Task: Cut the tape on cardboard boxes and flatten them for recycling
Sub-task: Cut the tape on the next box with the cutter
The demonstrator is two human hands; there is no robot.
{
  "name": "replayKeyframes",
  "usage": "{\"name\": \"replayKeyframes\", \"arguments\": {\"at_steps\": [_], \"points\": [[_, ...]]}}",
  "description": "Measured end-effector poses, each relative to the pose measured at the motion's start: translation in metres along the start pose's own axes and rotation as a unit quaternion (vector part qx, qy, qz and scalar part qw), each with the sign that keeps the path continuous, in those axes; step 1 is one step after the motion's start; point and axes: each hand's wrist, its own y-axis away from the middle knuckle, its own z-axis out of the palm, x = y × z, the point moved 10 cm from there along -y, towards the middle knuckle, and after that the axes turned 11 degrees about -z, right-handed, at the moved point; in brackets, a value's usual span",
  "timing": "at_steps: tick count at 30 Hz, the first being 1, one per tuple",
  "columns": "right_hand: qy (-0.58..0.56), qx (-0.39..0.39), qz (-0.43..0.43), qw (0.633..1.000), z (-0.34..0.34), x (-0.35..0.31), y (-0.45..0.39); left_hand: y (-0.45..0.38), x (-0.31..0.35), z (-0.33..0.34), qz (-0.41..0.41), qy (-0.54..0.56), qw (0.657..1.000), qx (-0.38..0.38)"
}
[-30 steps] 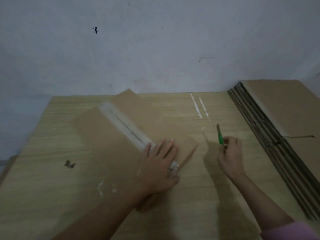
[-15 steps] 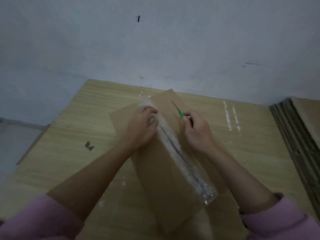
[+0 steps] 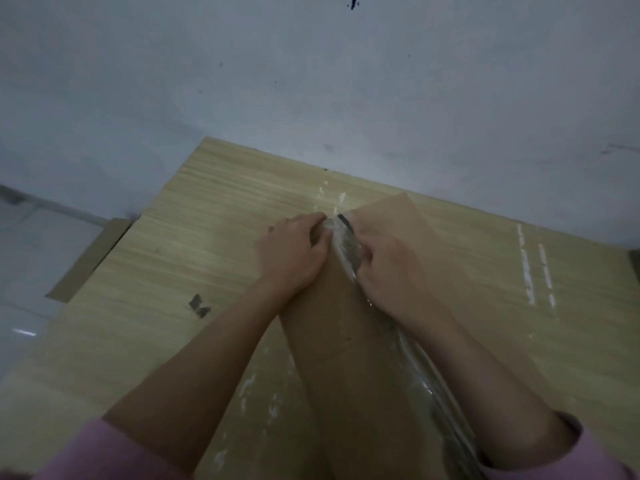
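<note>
A: Starting with the largest item: a pale wood-grain table (image 3: 214, 237) stands against a grey wall (image 3: 311, 81), with white residue streaks (image 3: 526, 271) on the right of its top.

B: And the task's thing?

A: A cardboard box (image 3: 346, 358) lies on the table, running from the near edge up toward the far side. A strip of clear tape (image 3: 412, 348) runs along its length, glossy and wrinkled.

B: Hands?

A: Both are at the far end of the box, one on each side of the tape seam. The left hand (image 3: 294, 258) grips the box's far left edge, fingers curled over it near the tape end. The right hand (image 3: 388, 265) is closed in a fist just right of the seam, knuckles up. A dark narrow tip (image 3: 344, 220) shows beyond it at the seam; whether the fingers hold a cutter, I cannot tell.

B: Smaller items?

A: A flat cardboard piece (image 3: 90, 261) lies on the floor beside the table's left edge. A small dark scrap (image 3: 199, 305) sits on the table left of the left forearm. Pink sleeves (image 3: 104, 455) show at both lower corners.
</note>
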Motion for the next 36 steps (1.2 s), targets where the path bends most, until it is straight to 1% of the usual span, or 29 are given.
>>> {"name": "replayKeyframes", "arguments": {"at_steps": [6,11,15,18,23,29,33,36], "points": [[0.020,-0.029,-0.002,0.999,0.005,-0.004,-0.005,-0.001,0.001,-0.002,-0.002,0.005,1.000,0.002],[0.083,-0.041,-0.011,0.996,0.007,-0.010,-0.010,-0.002,0.001,-0.003,-0.003,-0.001,1.000,0.001],[0.147,-0.078,0.010,0.986,0.018,-0.011,-0.011,-0.002,0.000,-0.002,-0.001,0.003,1.000,-0.005],[0.171,-0.101,0.032,0.980,0.027,-0.010,-0.009,-0.002,0.000,-0.002,-0.002,0.003,1.000,-0.008],[0.207,-0.105,0.042,0.972,0.030,-0.009,-0.008,-0.002,0.001,-0.002,-0.009,-0.002,1.000,-0.006],[0.206,-0.125,0.043,0.970,0.036,-0.010,-0.002,-0.001,0.002,-0.001,-0.014,-0.010,1.000,-0.007],[0.185,-0.127,0.052,0.973,0.033,-0.009,0.007,-0.001,0.003,0.000,-0.006,-0.009,1.000,-0.009],[0.173,-0.115,0.063,0.976,0.031,-0.008,0.004,-0.001,0.004,0.000,-0.006,-0.008,1.000,-0.007]]}}
